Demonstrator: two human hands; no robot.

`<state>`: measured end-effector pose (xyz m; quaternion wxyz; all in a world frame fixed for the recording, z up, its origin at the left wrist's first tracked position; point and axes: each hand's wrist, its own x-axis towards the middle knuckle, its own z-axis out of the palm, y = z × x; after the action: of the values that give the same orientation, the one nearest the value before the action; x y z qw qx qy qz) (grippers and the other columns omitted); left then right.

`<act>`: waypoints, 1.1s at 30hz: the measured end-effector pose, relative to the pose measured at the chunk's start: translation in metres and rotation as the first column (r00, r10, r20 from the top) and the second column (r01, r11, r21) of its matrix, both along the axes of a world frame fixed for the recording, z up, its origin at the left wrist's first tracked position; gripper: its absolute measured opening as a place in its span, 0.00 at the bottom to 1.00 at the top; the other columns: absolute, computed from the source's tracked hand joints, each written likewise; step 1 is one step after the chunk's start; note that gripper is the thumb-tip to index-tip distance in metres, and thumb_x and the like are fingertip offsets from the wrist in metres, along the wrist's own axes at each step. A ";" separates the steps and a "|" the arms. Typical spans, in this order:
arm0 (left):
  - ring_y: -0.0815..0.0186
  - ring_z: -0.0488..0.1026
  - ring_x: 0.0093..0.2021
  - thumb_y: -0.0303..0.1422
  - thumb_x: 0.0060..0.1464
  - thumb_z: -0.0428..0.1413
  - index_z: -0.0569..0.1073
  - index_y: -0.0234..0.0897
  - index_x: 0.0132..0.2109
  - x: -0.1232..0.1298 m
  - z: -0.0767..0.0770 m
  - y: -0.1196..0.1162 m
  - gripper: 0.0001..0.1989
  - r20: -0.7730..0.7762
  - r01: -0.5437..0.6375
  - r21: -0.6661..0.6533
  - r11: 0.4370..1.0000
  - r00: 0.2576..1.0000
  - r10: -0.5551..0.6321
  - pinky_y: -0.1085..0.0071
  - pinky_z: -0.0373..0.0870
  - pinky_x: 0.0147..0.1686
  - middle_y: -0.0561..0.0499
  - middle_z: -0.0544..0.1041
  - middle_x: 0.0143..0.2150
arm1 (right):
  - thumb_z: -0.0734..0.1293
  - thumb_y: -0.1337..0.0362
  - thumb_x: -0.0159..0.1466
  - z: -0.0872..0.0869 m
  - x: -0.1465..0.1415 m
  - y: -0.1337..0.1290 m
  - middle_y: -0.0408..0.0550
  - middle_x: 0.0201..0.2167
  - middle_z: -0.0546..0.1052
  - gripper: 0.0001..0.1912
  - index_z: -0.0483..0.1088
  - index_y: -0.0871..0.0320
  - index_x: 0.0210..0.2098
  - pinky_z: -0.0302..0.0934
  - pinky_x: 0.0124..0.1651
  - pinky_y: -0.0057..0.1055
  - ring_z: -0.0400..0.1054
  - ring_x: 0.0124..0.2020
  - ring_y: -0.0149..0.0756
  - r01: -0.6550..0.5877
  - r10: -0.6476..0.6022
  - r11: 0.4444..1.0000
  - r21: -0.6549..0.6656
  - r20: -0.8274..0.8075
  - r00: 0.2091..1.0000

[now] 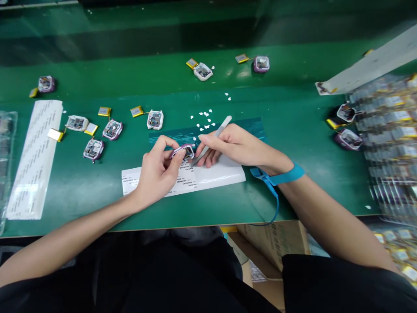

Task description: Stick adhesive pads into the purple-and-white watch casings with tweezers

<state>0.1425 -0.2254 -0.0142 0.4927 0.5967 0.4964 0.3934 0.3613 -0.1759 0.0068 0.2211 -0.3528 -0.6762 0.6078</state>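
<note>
My left hand (159, 170) pinches a small purple-rimmed device (183, 152) with its circuit board facing up. My right hand (224, 145) grips metal tweezers (223, 126), whose tips point down beside the device's right edge. Both hands are over a white printed label sheet (215, 176) lying on the green table (208, 211). Small white stickers (206, 127) are scattered just behind my hands, by a dark teal strip (254, 127). A blue band (286, 174) with a cord circles my right wrist.
Several open devices with yellow batteries lie at the left (112, 129) and back (261, 64). Another label sheet (35, 161) is far left. Clear trays of batteries (397, 152) stack at the right, near a white bar (371, 61). A cardboard box (276, 243) sits below the table's front edge.
</note>
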 end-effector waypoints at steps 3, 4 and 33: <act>0.73 0.61 0.14 0.38 0.66 0.57 0.65 0.42 0.40 -0.001 -0.001 0.000 0.09 -0.003 0.001 0.003 1.000 1.000 -0.001 0.73 0.48 0.15 0.60 0.66 0.18 | 0.63 0.47 0.73 -0.001 0.001 0.002 0.48 0.30 0.85 0.25 0.81 0.60 0.34 0.75 0.34 0.24 0.80 0.29 0.30 -0.045 0.045 0.999 -0.009 -0.004 0.999; 0.73 0.62 0.14 0.38 0.66 0.57 0.65 0.42 0.40 -0.001 -0.001 0.000 0.09 0.001 0.001 0.004 1.000 1.000 -0.001 0.73 0.48 0.15 0.60 0.66 0.18 | 0.64 0.47 0.73 -0.001 0.002 0.003 0.48 0.30 0.85 0.25 0.81 0.60 0.35 0.75 0.35 0.25 0.80 0.29 0.31 -0.054 0.054 0.998 -0.013 -0.011 0.998; 0.70 0.73 0.25 0.23 0.52 0.63 0.77 0.34 0.49 0.002 0.031 -0.006 0.16 0.262 0.205 -0.128 0.970 0.951 -0.166 0.76 0.69 0.22 0.49 0.81 0.35 | 0.61 0.48 0.75 0.012 -0.024 -0.029 0.42 0.27 0.80 0.20 0.72 0.55 0.34 0.68 0.26 0.25 0.70 0.21 0.26 0.351 -0.307 0.864 0.360 -0.176 0.935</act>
<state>0.1443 -0.2316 0.0164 0.6306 0.5467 0.4009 0.3778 0.3372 -0.2045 0.0188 0.4245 -0.3776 -0.6986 0.4350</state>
